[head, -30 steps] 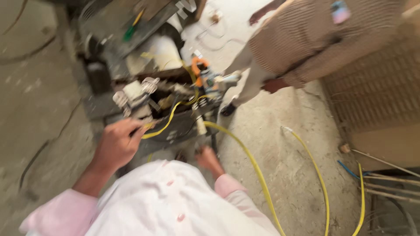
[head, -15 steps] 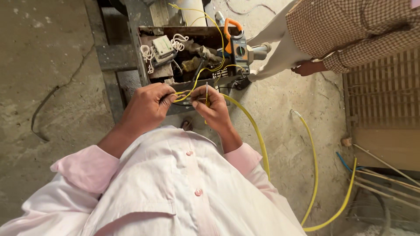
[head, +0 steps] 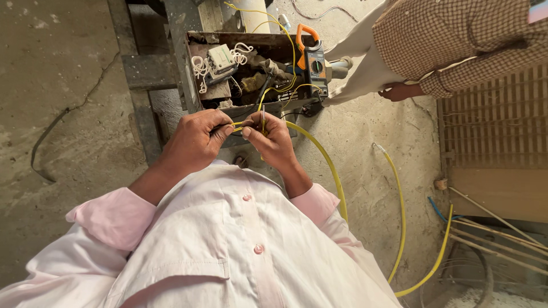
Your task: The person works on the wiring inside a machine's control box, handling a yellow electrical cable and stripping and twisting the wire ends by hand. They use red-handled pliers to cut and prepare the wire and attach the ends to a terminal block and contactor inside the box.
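View from above a person in a pale pink shirt [head: 228, 245], looking down at both hands over a cracked concrete floor [head: 63, 97]. At the far left, a grey metal frame [head: 140, 74] stands on the floor. The left hand [head: 197, 140] is held just in front of the chest, its fingers pinched together on a thin yellow wire [head: 235, 126]. Just beside it, almost touching, the right hand [head: 271, 140] has its fingers clamped on a slim metal tool [head: 263, 117] that points away from the body; it may be a small screwdriver, though its tip is hard to make out. The yellow wire runs between the two hands and up into an open rusty metal box [head: 251, 63] just beyond them, full of tangled parts, with a white switch block [head: 220, 57] at its left. An orange-and-grey clamp meter [head: 313, 54] rests at the box's right edge. A thick yellow cable [head: 334, 171] curves from near the hands down to the right. At the far right stands another person in a checked shirt [head: 456, 40], one hand [head: 399, 91] hanging low.
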